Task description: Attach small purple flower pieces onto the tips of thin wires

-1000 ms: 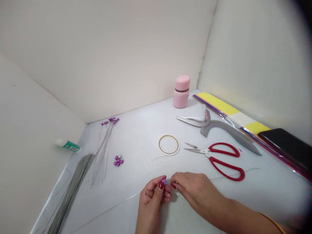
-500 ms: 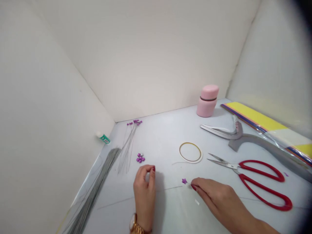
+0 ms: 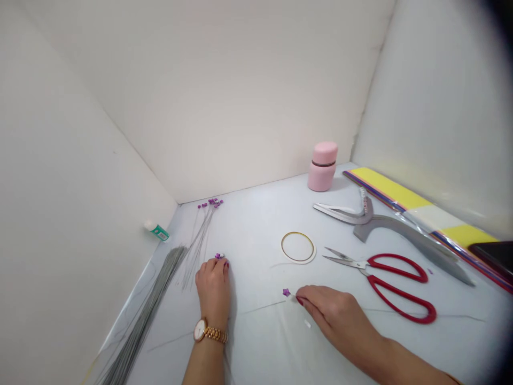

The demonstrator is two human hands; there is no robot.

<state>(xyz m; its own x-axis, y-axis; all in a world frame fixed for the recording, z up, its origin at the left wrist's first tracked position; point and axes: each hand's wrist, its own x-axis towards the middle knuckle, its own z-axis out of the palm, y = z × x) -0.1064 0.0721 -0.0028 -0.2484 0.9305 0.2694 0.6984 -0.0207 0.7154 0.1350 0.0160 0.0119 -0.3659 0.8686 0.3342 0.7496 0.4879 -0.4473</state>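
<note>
- Far left now: a bundle of grey wires (image 3: 146, 315) ran toward the near edge, a green-and-white tube (image 3: 160, 232) lying just beyond.
- Next along, thin stems (image 3: 202, 230) lay fanned, purple heads at the far end.
- And here was the left hand (image 3: 212, 289), a gold watch (image 3: 199, 330) at its wrist! Fingers curled down at a small cluster of purple stars (image 3: 218, 256); whether it gripped one, I couldn't tell.
- Centre stage, near side: one purple star (image 3: 286, 292) sat at the tip of a pale stem (image 3: 293, 297), held just above the tabletop.
- Beyond it, a white ring (image 3: 298, 262) lay flat.
- The right hand (image 3: 339, 311) had that stem pinched between thumb and forefinger.
- Far side, a pink bottle (image 3: 323, 168) stood upright.
- Red-handled scissors (image 3: 363, 264) lay right of the ring, blades parted, pointing left.
- Behind those, a grey tool (image 3: 395, 223), then wrapped coloured strips (image 3: 433, 218) along the right wall.
</note>
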